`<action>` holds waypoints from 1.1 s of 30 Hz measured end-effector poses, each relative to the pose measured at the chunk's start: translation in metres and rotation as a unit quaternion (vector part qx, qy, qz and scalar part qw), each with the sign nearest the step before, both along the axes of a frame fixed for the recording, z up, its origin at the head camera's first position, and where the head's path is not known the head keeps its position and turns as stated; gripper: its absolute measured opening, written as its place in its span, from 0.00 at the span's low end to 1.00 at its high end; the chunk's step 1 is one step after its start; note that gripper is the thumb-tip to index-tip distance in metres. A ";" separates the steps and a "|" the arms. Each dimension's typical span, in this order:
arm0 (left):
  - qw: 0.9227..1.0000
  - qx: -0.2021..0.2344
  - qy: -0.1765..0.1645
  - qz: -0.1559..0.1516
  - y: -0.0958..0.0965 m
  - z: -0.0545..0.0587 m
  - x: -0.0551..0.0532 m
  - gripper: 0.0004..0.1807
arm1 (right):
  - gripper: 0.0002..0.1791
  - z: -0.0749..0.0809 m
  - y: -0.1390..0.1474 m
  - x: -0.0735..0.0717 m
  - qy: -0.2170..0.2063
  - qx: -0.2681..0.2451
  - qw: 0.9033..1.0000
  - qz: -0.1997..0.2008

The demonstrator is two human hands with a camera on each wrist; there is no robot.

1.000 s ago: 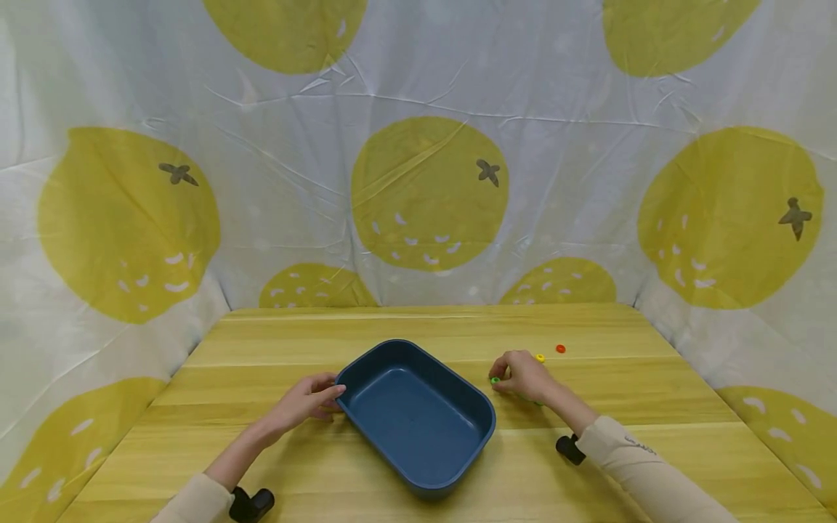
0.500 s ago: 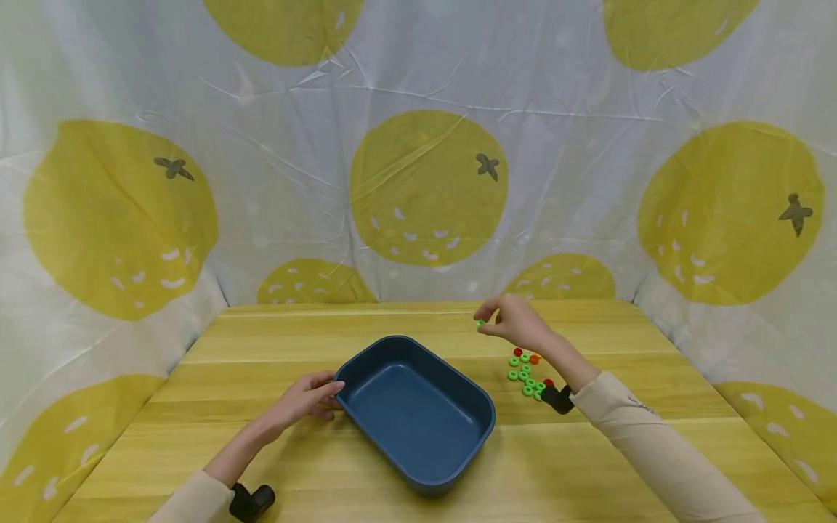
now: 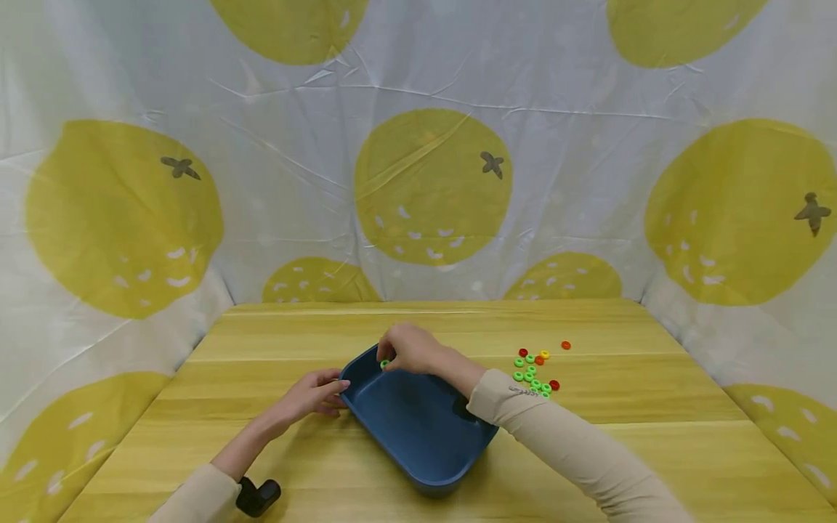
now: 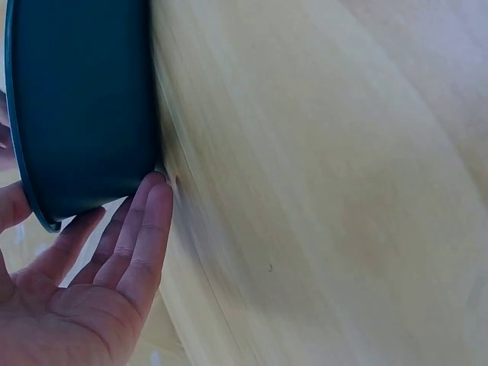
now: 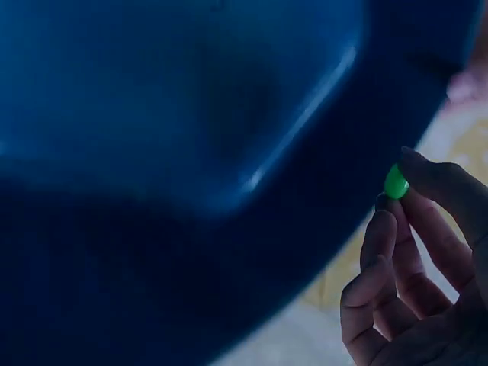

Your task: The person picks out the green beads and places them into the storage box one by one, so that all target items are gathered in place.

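Note:
A blue rectangular plastic basin (image 3: 421, 439) sits at an angle on the wooden table. At its left corner my left hand (image 3: 306, 398) holds it, thumb on the rim and fingers against the outer wall; the left wrist view shows these fingers (image 4: 141, 244) reaching down to the base. My right hand (image 3: 413, 350) is over the basin's far corner, pinching a small green ring (image 5: 396, 183) between thumb and fingertips. The right forearm hides part of the basin's right side. Right of the basin lie several green rings (image 3: 528, 376) in a loose group.
Among the loose green rings are dark red (image 3: 554, 385), yellow (image 3: 546, 354) and orange (image 3: 565, 345) ones. Behind the wooden table (image 3: 314, 330) hangs a white curtain (image 3: 562, 167) printed with yellow fruit, which also closes off both sides.
My right hand has picked the green ring up from the table, lifted it, and carried it left to the basin's far corner. The left hand keeps its hold on the basin.

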State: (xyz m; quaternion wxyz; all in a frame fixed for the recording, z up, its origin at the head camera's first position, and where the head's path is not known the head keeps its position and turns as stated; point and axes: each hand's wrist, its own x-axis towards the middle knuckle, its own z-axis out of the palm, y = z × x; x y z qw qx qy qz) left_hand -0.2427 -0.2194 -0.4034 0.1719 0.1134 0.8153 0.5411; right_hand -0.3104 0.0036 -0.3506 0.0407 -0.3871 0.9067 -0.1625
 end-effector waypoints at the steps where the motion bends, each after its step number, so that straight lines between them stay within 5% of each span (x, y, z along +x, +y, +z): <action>1: 1.000 0.002 0.001 -0.002 0.000 0.000 -0.001 0.32 | 0.08 -0.005 -0.005 0.001 -0.006 0.013 1.000 0.002; 12: 1.000 0.000 0.019 -0.012 0.001 -0.002 -0.002 0.26 | 0.05 -0.043 -0.036 0.008 -0.009 0.070 0.997 -0.004; 20: 1.000 -0.003 0.017 -0.008 -0.001 -0.005 0.002 0.27 | 0.05 -0.052 -0.039 0.011 -0.007 0.071 0.997 0.011; 26: 1.000 -0.001 0.012 -0.006 0.000 -0.004 -0.001 0.28 | 0.09 -0.042 -0.029 0.004 -0.010 0.059 0.998 -0.006; 33: 1.000 -0.001 0.005 0.000 0.000 -0.002 -0.002 0.30 | 0.11 -0.002 0.000 -0.006 0.001 -0.002 1.000 0.016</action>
